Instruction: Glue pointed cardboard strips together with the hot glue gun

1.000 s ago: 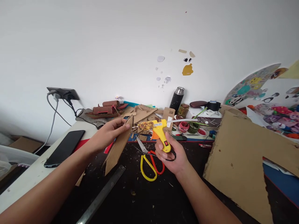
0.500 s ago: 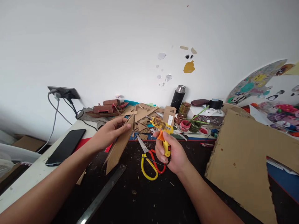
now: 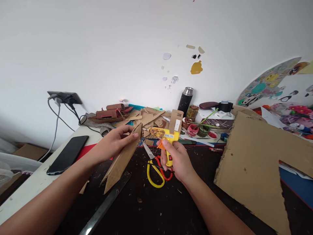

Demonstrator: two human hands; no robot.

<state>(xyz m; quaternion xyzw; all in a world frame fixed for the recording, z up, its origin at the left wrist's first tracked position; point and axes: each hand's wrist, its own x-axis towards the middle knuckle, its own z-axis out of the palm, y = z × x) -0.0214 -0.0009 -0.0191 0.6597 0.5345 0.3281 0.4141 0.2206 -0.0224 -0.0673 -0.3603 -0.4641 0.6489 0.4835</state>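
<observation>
My left hand (image 3: pixel 113 143) grips a long brown cardboard piece (image 3: pixel 122 160) by its upper end and holds it tilted above the dark table. My right hand (image 3: pixel 177 160) is closed round the handle of a yellow hot glue gun (image 3: pixel 167 138) with an orange trigger. The gun's stained nozzle points left, close to the top edge of the cardboard piece. Yellow-and-red scissors (image 3: pixel 155 168) lie on the table just below the gun.
A big cut cardboard sheet (image 3: pixel 254 169) stands at the right. A metal ruler (image 3: pixel 107 204) lies in front, a black phone (image 3: pixel 67 155) on the white surface at the left. Cardboard scraps, paint pots and a black flask (image 3: pixel 185 100) crowd the back by the wall.
The glue gun has swung from pointing away to pointing left, its nozzle now nearer the cardboard. My left hand has lowered the cardboard piece slightly.
</observation>
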